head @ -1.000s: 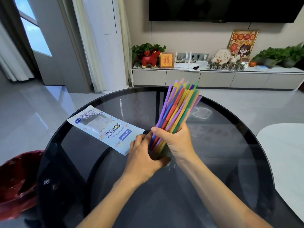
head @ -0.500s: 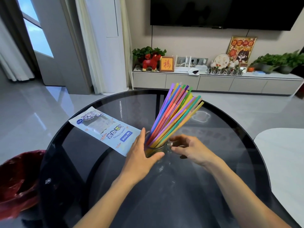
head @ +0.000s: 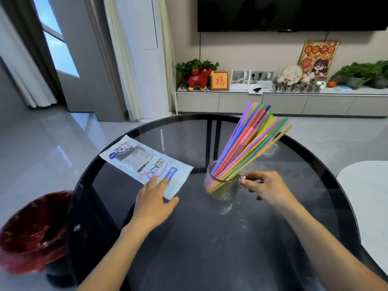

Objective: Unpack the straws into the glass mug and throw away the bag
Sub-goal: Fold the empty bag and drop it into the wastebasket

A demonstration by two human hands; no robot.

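Colourful straws (head: 249, 143) stood fanned rightward in glass mug (head: 220, 185) on round dark table (head: 210, 248). Right hand (head: 266, 187) pinched mug handle. Left hand (head: 154, 201), fingers spread flat, rested on empty bag (head: 142, 160) left of mug. Red-lined bin (head: 31, 227) beside table.

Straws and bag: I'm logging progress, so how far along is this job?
Done: the straws stand in the glass mug, right hand at its handle. In hand: the left hand lies on the bag. Left: bag into the red-lined bin.
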